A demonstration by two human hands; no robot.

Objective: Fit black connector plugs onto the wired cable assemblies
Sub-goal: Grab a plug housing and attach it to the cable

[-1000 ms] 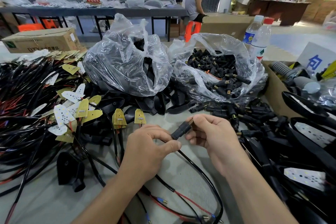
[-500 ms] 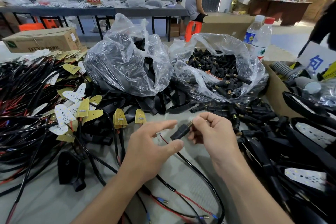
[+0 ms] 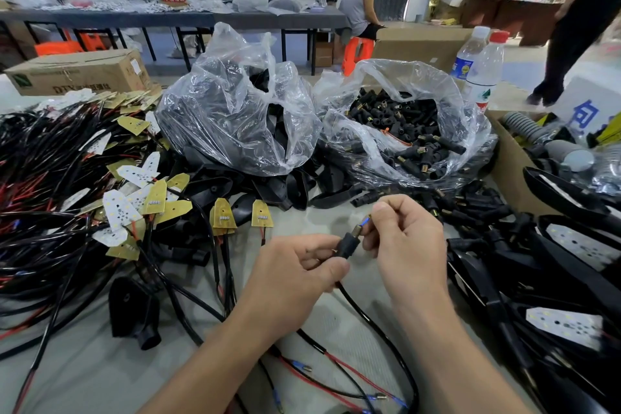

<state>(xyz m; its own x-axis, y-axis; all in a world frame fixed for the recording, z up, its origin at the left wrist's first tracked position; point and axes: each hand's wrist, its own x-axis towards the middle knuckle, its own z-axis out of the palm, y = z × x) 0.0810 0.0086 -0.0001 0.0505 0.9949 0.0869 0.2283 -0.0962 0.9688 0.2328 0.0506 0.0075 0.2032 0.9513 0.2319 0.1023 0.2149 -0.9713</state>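
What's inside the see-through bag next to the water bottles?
The bag holds a heap of little black plugs with gold-coloured ends. Its crinkly plastic and the top plugs cover whatever lies deeper down, so that part cannot be seen.

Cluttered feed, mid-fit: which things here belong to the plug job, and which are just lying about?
Job: black plug held in left hand; blue wire end pinched by right hand; black cable; bag of plugs.
Lying about: water bottles; cardboard box; grey hose.
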